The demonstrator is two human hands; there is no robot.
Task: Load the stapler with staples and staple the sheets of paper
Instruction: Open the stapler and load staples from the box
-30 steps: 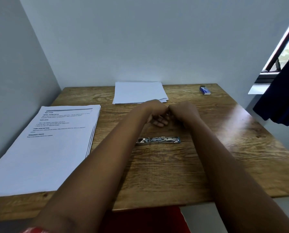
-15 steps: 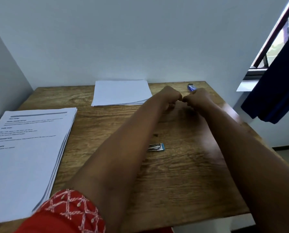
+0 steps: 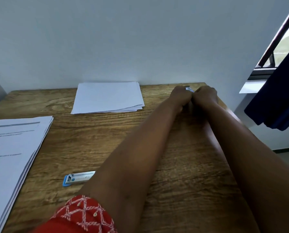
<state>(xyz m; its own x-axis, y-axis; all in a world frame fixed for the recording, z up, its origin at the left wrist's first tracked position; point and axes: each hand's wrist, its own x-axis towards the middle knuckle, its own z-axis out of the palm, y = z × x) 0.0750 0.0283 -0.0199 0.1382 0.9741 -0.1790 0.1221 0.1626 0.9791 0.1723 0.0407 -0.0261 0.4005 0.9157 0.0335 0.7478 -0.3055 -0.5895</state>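
Observation:
The small blue staple box [image 3: 190, 89] sits at the table's far right corner, only its top edge peeking out between my two hands. My left hand [image 3: 181, 96] and my right hand [image 3: 205, 96] meet knuckle to knuckle there, fingers curled round the box; the fingertips are hidden. The blue and silver stapler [image 3: 79, 178] lies on the wood near the front, apart from both hands, its right end hidden under my left forearm. A stack of blank white sheets [image 3: 108, 97] lies at the back centre.
A thick stack of printed pages [image 3: 14, 148] covers the wooden table's [image 3: 90, 140] left side. A pale wall runs behind the table. A dark blue curtain [image 3: 278, 101] hangs by the window past the right edge.
Both hands have travelled together from the table's middle to the far right corner and closed on the staple box. The view has swung right; the stapler lies where it was.

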